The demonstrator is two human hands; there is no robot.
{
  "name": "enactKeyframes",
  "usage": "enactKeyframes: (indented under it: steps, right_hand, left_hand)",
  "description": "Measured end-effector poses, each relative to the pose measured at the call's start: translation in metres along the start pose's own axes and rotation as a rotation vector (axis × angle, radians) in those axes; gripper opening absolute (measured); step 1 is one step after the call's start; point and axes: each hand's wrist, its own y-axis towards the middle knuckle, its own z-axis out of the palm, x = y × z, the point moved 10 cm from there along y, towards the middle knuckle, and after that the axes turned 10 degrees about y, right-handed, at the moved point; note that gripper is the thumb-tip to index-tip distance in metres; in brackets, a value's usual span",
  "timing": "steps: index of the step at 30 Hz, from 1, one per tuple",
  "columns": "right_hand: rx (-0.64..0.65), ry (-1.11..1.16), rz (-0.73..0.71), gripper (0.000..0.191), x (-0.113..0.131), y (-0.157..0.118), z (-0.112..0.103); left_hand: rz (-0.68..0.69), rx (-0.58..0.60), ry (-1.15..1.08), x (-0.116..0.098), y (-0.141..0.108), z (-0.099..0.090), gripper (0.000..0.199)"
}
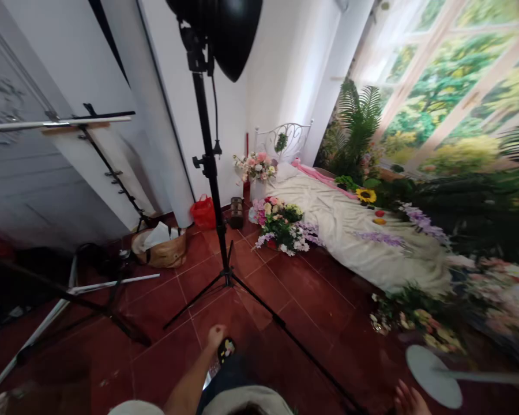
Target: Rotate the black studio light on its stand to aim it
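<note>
My left hand [217,335] is at the lower middle, above the red tiled floor [263,288], with its fingers curled in; whether anything is inside them is too small to tell. A shoe with a light pattern [226,349] shows just beside it. At the bottom right edge, my right hand [409,399] has its fingers apart and holds nothing. It is left of a round white base [435,374] with a pole. Beyond my hands stands a black light stand [211,173] on spread tripod legs, carrying a black lamp shade [229,29].
A bed with a cream cover [341,225] stands at the right, with flower bunches [281,225] around it. A woven bag [162,249], a red bag [203,212] and a small brown chest [236,213] are by the wall. White stand legs [116,283] cross the left floor.
</note>
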Motion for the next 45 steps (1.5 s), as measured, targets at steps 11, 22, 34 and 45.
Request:
enactKeyframes:
  steps: [11,22,34,45]
  right_hand:
    - [0.292,0.19,0.307,0.056,-0.033,-0.042,0.313]
    - [0.8,-0.012,0.225,0.048,-0.02,-0.088,0.522]
    - [1.103,-0.331,0.205,0.024,0.032,-0.112,0.79]
    - [1.088,-0.589,0.206,0.029,0.029,-0.095,0.842]
  left_hand:
    - [0.828,-0.418,-0.676,-0.338,0.144,-0.168,0.05]
    - [0.778,-0.185,-0.494,-0.386,0.184,-0.151,0.037]
    - [0.648,-0.361,-0.333,-0.385,0.201,-0.156,0.028]
    - [0.642,-0.487,-0.36,-0.389,0.193,-0.163,0.03]
